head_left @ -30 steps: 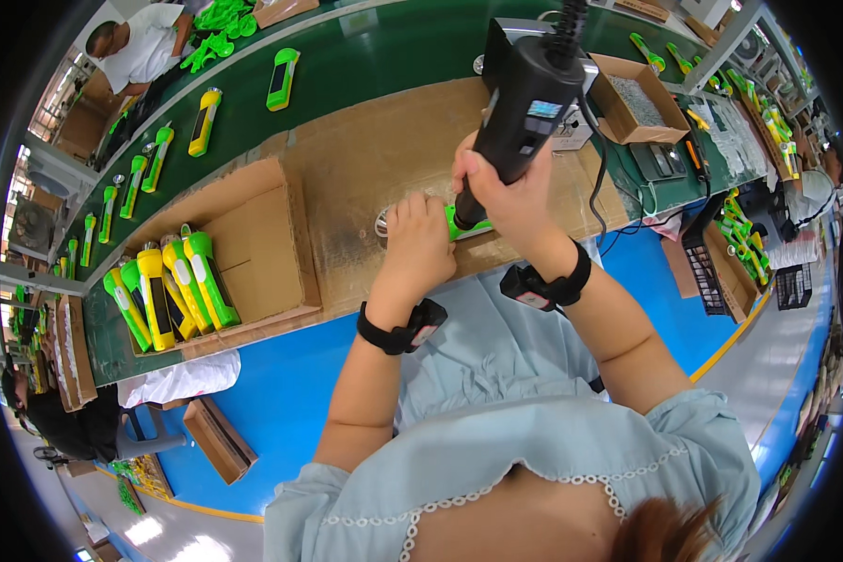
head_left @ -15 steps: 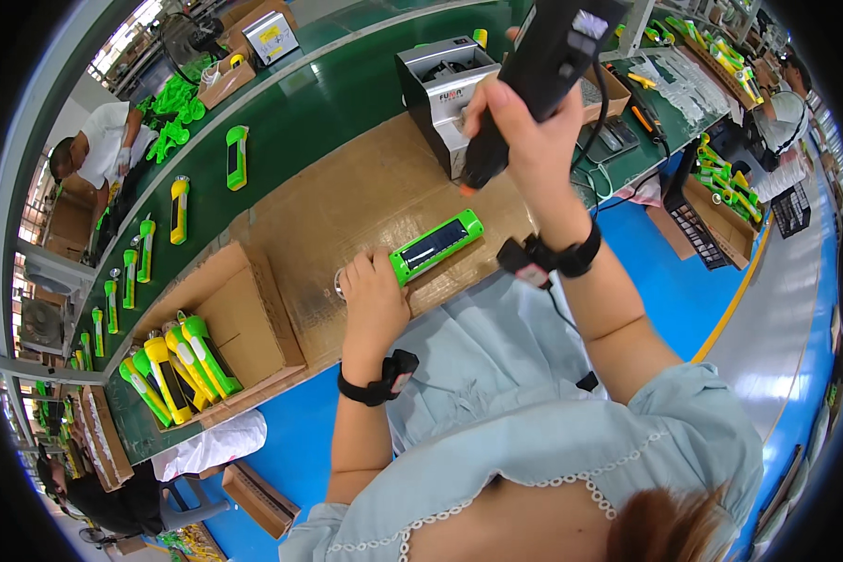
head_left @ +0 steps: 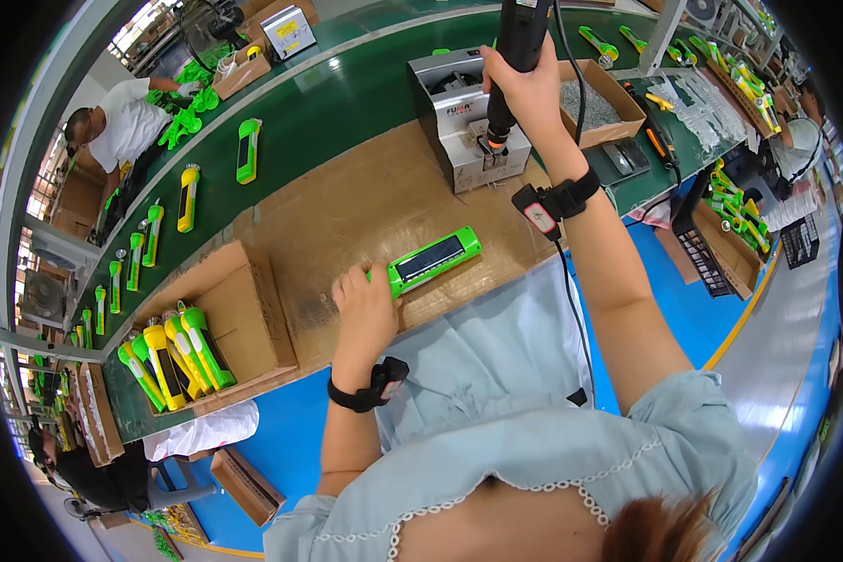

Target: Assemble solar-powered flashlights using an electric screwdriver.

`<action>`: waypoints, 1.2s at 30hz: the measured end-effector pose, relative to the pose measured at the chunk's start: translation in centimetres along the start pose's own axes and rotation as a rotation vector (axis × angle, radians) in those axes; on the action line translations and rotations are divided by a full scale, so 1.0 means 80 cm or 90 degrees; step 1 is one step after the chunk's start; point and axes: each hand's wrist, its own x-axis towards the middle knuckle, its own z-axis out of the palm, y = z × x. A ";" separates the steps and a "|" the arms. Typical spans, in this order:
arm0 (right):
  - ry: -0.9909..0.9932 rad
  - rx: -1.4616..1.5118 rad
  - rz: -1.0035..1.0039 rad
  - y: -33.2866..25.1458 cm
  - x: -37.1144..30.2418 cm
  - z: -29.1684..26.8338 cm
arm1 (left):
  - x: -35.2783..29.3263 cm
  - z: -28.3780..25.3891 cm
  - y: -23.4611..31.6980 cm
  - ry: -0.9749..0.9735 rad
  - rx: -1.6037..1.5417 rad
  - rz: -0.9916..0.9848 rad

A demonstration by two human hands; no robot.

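My left hand (head_left: 365,302) is wrapped round one end of a green flashlight (head_left: 436,258) with a dark solar panel facing up. The flashlight lies on a sheet of brown cardboard (head_left: 347,201) on the bench. My right hand (head_left: 531,92) grips a black electric screwdriver (head_left: 521,39), held upright with a cable running from it. Its orange-ringed tip points down at the front of a grey metal screw feeder (head_left: 440,140); whether the bit touches it I cannot tell.
On the left stands an open carton (head_left: 273,314) with several green and yellow flashlights. More flashlights (head_left: 248,150) line the green belt behind. Right of the feeder are a box of small screws (head_left: 618,129), a small scale (head_left: 625,159) and orange-handled pliers (head_left: 658,140). A co-worker (head_left: 126,122) sits far left.
My right hand has swung the screwdriver upright, away from above the bench, bringing its tip to the screw feeder. My left hand and the flashlight stay almost in place.
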 end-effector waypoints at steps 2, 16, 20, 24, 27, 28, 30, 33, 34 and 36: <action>-0.029 -0.006 -0.006 -0.010 -0.007 0.005 | -0.003 0.000 0.000 -0.011 0.006 -0.005; -0.148 0.232 0.118 -0.112 -0.138 0.086 | -0.012 0.015 -0.005 0.075 -0.040 0.021; -0.136 0.224 0.111 -0.111 -0.155 0.115 | -0.014 0.019 -0.009 0.089 -0.013 0.039; -0.150 0.231 0.135 -0.105 -0.162 0.131 | -0.015 0.022 -0.008 0.095 -0.011 0.034; -0.155 0.227 0.126 -0.092 -0.168 0.137 | -0.017 0.021 -0.005 0.103 -0.005 0.042; -0.166 0.222 0.133 -0.089 -0.170 0.140 | -0.017 0.020 -0.005 0.111 -0.015 0.045; -0.178 0.218 0.138 -0.085 -0.171 0.145 | -0.017 0.021 -0.006 0.121 -0.023 0.048; -0.167 0.193 0.151 -0.079 -0.172 0.151 | -0.012 0.028 -0.011 0.143 -0.049 0.046; -0.178 0.194 0.166 -0.075 -0.171 0.151 | -0.010 0.027 -0.012 0.124 -0.071 0.044; -0.188 0.195 0.180 -0.071 -0.170 0.151 | -0.005 0.030 -0.016 0.106 -0.092 0.044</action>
